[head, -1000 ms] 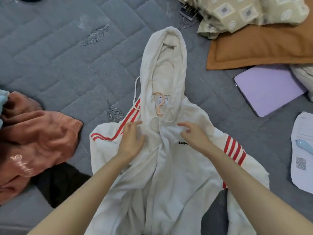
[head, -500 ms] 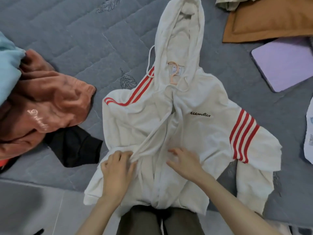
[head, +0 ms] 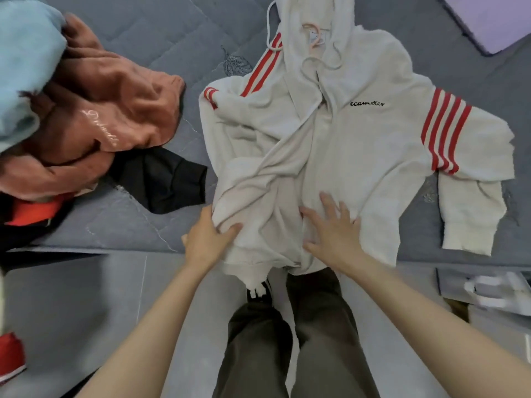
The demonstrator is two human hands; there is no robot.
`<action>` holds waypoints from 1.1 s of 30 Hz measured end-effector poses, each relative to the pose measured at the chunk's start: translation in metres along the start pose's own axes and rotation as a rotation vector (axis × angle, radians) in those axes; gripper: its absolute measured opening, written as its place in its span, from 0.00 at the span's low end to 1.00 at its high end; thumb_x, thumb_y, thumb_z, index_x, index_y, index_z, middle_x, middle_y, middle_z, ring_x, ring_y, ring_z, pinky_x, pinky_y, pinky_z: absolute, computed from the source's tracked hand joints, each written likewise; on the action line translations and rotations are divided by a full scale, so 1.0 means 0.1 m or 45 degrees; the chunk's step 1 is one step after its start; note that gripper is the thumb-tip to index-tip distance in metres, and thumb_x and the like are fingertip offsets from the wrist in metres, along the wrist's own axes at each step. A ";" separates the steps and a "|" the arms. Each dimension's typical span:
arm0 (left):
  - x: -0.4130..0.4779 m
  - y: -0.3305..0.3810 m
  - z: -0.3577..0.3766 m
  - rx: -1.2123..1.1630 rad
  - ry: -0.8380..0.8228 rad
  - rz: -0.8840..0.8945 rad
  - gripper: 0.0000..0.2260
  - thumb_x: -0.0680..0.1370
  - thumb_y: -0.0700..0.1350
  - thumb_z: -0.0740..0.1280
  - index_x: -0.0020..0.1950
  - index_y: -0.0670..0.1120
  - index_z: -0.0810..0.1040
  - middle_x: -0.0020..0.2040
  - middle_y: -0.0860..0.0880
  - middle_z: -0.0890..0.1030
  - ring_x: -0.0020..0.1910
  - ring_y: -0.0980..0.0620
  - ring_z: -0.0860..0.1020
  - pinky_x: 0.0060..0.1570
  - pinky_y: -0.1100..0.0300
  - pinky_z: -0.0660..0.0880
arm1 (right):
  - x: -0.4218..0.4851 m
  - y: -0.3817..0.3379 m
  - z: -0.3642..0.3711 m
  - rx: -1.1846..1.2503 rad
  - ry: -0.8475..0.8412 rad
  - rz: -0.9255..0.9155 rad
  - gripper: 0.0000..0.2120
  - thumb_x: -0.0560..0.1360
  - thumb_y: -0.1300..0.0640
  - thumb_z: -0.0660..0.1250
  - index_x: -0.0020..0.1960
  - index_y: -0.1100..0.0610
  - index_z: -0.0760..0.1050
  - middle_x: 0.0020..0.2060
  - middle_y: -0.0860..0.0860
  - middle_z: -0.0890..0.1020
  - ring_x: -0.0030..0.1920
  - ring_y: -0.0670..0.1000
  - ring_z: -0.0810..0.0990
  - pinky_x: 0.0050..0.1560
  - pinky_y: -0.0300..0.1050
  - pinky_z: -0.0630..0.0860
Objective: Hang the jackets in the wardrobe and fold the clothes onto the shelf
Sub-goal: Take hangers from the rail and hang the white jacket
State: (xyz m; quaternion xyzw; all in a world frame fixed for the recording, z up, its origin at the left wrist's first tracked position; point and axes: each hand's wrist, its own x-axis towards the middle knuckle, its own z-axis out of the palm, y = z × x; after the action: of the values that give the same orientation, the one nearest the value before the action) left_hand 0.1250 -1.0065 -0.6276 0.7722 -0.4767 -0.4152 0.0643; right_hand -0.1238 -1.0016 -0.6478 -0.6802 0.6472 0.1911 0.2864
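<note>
Gripping white hoodie (head: 359, 145) hem: left hand (head: 209, 239) | right hand (head: 333, 234) flat, fingers spread, pressing it

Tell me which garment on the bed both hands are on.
The white hoodie with red stripes; the rust-orange garment, light blue garment and black garment lie untouched.

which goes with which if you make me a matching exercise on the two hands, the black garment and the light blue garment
1 left hand
2 right hand
3 black garment
4 light blue garment

a far left edge, beside the rust sweatshirt
b fingers spread flat on the white hoodie
c between the rust sweatshirt and the white hoodie
d grips bunched white hoodie fabric

Pairs: 1-d, 2-b, 3-c, 4-a
</note>
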 end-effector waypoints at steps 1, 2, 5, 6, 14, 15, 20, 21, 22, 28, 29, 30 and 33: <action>-0.03 -0.04 0.00 -0.026 -0.004 0.019 0.26 0.74 0.55 0.70 0.68 0.47 0.67 0.54 0.52 0.76 0.53 0.49 0.75 0.47 0.57 0.66 | -0.04 -0.02 0.03 0.041 0.091 0.013 0.31 0.73 0.45 0.65 0.73 0.41 0.56 0.76 0.50 0.47 0.73 0.60 0.52 0.67 0.64 0.62; -0.06 -0.09 -0.02 -0.052 0.001 0.039 0.25 0.74 0.54 0.70 0.67 0.46 0.68 0.53 0.52 0.76 0.51 0.51 0.74 0.45 0.57 0.66 | -0.09 -0.04 0.07 0.080 0.197 0.006 0.26 0.73 0.48 0.66 0.69 0.44 0.63 0.75 0.52 0.54 0.70 0.60 0.56 0.63 0.60 0.68; -0.19 -0.21 -0.10 0.006 0.062 0.079 0.18 0.76 0.49 0.69 0.63 0.46 0.72 0.52 0.49 0.79 0.50 0.49 0.75 0.42 0.57 0.68 | -0.18 -0.03 0.11 0.083 0.378 -0.055 0.12 0.75 0.56 0.63 0.59 0.53 0.73 0.66 0.54 0.68 0.60 0.59 0.65 0.43 0.47 0.69; -0.24 -0.22 -0.14 0.034 0.122 0.094 0.14 0.77 0.47 0.68 0.61 0.46 0.74 0.51 0.49 0.80 0.49 0.47 0.76 0.41 0.57 0.69 | -0.20 -0.01 0.11 0.078 0.384 -0.067 0.11 0.75 0.58 0.63 0.58 0.54 0.73 0.62 0.54 0.70 0.58 0.58 0.66 0.40 0.46 0.67; -0.44 0.43 -0.52 0.075 0.839 0.401 0.21 0.70 0.32 0.59 0.55 0.50 0.80 0.43 0.49 0.69 0.37 0.50 0.69 0.32 0.59 0.58 | -0.44 0.17 -0.36 0.770 0.694 0.126 0.15 0.69 0.69 0.59 0.51 0.55 0.74 0.39 0.51 0.75 0.47 0.56 0.70 0.39 0.44 0.65; -0.41 0.57 -0.57 0.004 0.913 0.427 0.20 0.70 0.32 0.59 0.55 0.49 0.80 0.44 0.48 0.70 0.38 0.50 0.69 0.32 0.61 0.58 | -0.47 0.18 -0.50 0.840 0.786 0.152 0.15 0.69 0.70 0.58 0.49 0.55 0.75 0.36 0.51 0.74 0.44 0.57 0.71 0.39 0.40 0.65; -0.29 1.25 -0.34 -0.273 0.623 0.826 0.16 0.72 0.36 0.64 0.58 0.46 0.77 0.48 0.53 0.76 0.47 0.54 0.74 0.43 0.68 0.67 | -0.43 0.30 -1.12 0.902 1.249 0.218 0.21 0.70 0.69 0.58 0.58 0.55 0.79 0.52 0.54 0.81 0.58 0.57 0.72 0.54 0.22 0.56; -0.30 1.31 -0.19 -0.204 0.324 0.867 0.17 0.73 0.38 0.66 0.61 0.47 0.76 0.49 0.53 0.77 0.49 0.55 0.75 0.47 0.65 0.70 | -0.40 0.33 -1.15 0.891 1.196 0.185 0.24 0.70 0.68 0.59 0.63 0.53 0.76 0.64 0.54 0.76 0.66 0.56 0.68 0.60 0.25 0.54; -0.33 1.31 -0.01 -0.086 -0.006 0.859 0.18 0.74 0.41 0.68 0.65 0.48 0.74 0.54 0.52 0.78 0.54 0.55 0.76 0.53 0.63 0.71 | -0.37 0.34 -1.14 0.883 1.089 0.165 0.27 0.71 0.68 0.61 0.67 0.52 0.72 0.71 0.54 0.68 0.71 0.55 0.62 0.63 0.29 0.51; -0.63 0.70 0.65 -0.196 0.034 0.633 0.08 0.78 0.43 0.65 0.56 0.50 0.75 0.52 0.54 0.74 0.50 0.57 0.72 0.51 0.65 0.69 | -0.44 0.39 -0.48 0.835 0.794 0.205 0.26 0.74 0.65 0.63 0.70 0.49 0.69 0.70 0.55 0.65 0.68 0.56 0.63 0.60 0.26 0.52; -0.62 0.64 0.64 -0.327 0.139 0.424 0.07 0.77 0.45 0.66 0.55 0.52 0.73 0.50 0.55 0.73 0.48 0.57 0.73 0.47 0.64 0.69 | -0.45 0.39 -0.37 0.859 0.753 0.192 0.24 0.75 0.64 0.63 0.68 0.48 0.70 0.65 0.54 0.69 0.61 0.54 0.69 0.58 0.33 0.61; -0.58 0.58 0.62 -0.453 0.189 0.217 0.09 0.77 0.47 0.66 0.55 0.53 0.70 0.50 0.54 0.73 0.46 0.57 0.73 0.44 0.64 0.69 | -0.46 0.38 -0.28 0.906 0.677 0.185 0.22 0.76 0.62 0.62 0.68 0.47 0.70 0.59 0.53 0.72 0.54 0.51 0.73 0.51 0.37 0.68; -0.40 0.54 0.52 -0.650 -0.001 -0.054 0.17 0.77 0.54 0.67 0.63 0.54 0.68 0.48 0.54 0.76 0.44 0.58 0.75 0.43 0.64 0.72 | -0.40 0.31 -0.11 1.056 0.384 0.203 0.26 0.77 0.58 0.62 0.72 0.41 0.62 0.50 0.53 0.75 0.44 0.46 0.75 0.41 0.38 0.68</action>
State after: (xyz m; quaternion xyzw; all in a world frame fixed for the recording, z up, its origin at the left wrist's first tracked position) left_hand 0.0440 -0.9882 -0.6109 0.7404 -0.3403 -0.5237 0.2484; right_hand -0.1589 -0.9779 -0.6189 -0.4762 0.7540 -0.1642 0.4216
